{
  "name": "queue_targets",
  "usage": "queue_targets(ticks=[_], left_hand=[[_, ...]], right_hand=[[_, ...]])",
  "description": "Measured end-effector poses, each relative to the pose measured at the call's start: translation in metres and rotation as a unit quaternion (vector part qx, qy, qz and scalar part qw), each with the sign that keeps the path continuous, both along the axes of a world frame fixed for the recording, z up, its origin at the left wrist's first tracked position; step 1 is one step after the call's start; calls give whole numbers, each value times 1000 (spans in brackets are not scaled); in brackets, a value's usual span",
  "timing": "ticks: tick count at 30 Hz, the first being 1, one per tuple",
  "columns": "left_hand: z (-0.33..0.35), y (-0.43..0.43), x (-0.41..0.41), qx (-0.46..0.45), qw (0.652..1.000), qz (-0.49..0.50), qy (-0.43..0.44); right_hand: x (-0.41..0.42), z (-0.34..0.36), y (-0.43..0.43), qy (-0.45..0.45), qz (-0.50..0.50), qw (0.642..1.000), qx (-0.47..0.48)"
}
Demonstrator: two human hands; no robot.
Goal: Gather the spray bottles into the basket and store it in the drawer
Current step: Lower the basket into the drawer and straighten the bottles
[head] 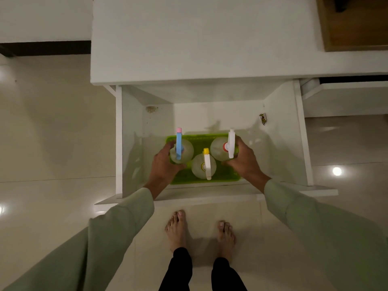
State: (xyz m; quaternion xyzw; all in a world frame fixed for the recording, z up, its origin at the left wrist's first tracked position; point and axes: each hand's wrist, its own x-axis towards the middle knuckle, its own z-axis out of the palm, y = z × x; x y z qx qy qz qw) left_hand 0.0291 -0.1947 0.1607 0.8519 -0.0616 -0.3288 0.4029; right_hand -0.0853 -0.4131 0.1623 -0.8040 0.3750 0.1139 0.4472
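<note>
A green basket (201, 138) is inside the open white drawer (302, 143), near its front. Three clear spray bottles stand upright in it: one with a blue trigger head (178, 147) at the left, one with a yellow-capped white head (206, 164) in the middle front, one with a white head and red collar (230, 143) at the right. My left hand (162, 166) grips the basket's left end, against the blue-headed bottle. My right hand (244, 159) grips the right end beside the white-headed bottle. Whether the basket rests on the drawer floor I cannot tell.
The drawer is pulled out from a white cabinet (199, 49) over a glossy tiled floor (52, 133). A small crumpled wrapper (263, 118) lies at the drawer's back right. A second drawer (346, 97) is slightly open at the right. My bare feet (178, 229) stand just before the drawer front.
</note>
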Motion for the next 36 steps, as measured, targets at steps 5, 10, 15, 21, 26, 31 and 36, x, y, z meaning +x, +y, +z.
queue_targets(ticks=[5,10,15,21,26,31,36], left_hand=[[-11,-14,-1,-3,1000,22,-18],[-13,-14,-3,35,994,-1,-107],[-9,-14,-7,54,990,-17,-128],[-13,-15,-9,58,989,-22,-131],[-16,-13,-9,70,992,-41,-99],[-3,-5,-9,40,996,-61,-55],[22,10,-17,36,999,-5,-25]], right_hand=[[6,-15,2,-32,2,999,-33],[1,-18,-1,-65,7,993,-101],[-2,-14,-1,-71,14,991,-109],[2,-17,3,-66,10,992,-109],[-1,-15,0,-27,28,995,-91],[-2,3,-2,51,-17,997,-49],[-17,52,32,17,-214,973,-84]])
